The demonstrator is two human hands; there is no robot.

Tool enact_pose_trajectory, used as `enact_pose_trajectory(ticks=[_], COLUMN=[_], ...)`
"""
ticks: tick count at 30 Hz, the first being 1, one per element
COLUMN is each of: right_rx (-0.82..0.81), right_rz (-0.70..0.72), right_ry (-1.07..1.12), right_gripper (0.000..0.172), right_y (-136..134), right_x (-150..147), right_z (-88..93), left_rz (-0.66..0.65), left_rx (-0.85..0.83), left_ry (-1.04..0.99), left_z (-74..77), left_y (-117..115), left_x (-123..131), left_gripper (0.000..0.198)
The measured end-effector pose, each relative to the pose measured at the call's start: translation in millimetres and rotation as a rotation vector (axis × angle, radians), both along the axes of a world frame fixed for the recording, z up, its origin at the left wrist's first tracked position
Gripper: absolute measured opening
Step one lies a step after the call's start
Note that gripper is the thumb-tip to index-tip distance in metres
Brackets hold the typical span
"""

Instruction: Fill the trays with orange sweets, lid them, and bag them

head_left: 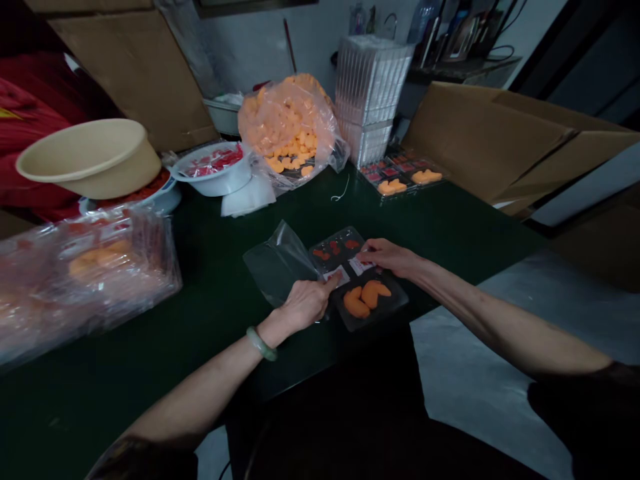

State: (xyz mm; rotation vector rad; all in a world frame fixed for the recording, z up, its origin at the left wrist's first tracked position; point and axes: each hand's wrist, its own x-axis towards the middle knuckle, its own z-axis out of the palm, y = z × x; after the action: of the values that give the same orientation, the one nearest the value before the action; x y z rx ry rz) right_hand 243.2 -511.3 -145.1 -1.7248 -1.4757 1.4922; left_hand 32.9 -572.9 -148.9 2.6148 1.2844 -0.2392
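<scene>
A black compartment tray (397, 303) lies on the green table near its front edge. Two orange pieces (367, 298) fill its near compartment, and small red pieces (334, 248) sit in the far ones. My left hand (309, 301), below a green bangle, touches a small white packet (340, 275) in the middle left of the tray with its index finger stretched out. My right hand (387, 256) pinches a second white packet (361, 265) at the middle right. A clear plastic bag (280, 263) lies flat against the tray's left side.
Wrapped packs (90, 273) are piled at the left. Behind them stand a cream basin (90, 160) and a white bowl (215, 172) of red packets. An open bag of orange pieces (295, 127), stacked clear trays (373, 93), filled trays (405, 175) and a cardboard box (490, 140) line the back.
</scene>
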Motion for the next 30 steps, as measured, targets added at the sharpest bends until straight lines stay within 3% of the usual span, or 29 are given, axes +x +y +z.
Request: enact_pose_trajectory(ticks=[5, 11, 17, 20, 24, 28, 30], right_rx=[-0.167, -0.079, -0.005, -0.003, -0.038, -0.092, -0.173], right_rz=[-0.035, -0.134, -0.141, -0.085, 0.038, 0.244, 0.389], right_ry=[0.314, 0.551, 0.619, 0.635, 0.607, 0.608, 0.63], right_gripper=[0.024, 0.034, 0.042, 0.044, 0.045, 0.047, 0.06], right_y=[0.1, -3.6, -17.5, -23.9, -30.3, -38.8, -43.6], right_x=[5.4, 19.1, 32.6, 32.8, 29.1, 16.2, 5.0], right_z=[-12.0, -26.1, -13.9, -6.9, -3.8, -2.3, -1.6], left_rz=[0.0, 0.014, 0.37, 0.528, 0.63, 0.579, 0.472], left_rx=[0.014, 0.076, 0.378, 0.397, 0.335, 0.443, 0.467], left_ry=[-0.004, -0.168, -0.142, -0.1, -0.098, -0.201, -0.304], left_z=[-4.4, -12.9, -11.3, -4.1, 4.5, 7.2, 5.3], left_y=[-1.1, -4.2, -7.1, -6.0, -3.6, 8.2, 19.1], left_x=[0.3, -20.8, -75.2, -96.4, -104.3, -85.1, -69.0], left_gripper=[0.062, 0.058, 0.04, 0.026, 0.026, 0.026, 0.025])
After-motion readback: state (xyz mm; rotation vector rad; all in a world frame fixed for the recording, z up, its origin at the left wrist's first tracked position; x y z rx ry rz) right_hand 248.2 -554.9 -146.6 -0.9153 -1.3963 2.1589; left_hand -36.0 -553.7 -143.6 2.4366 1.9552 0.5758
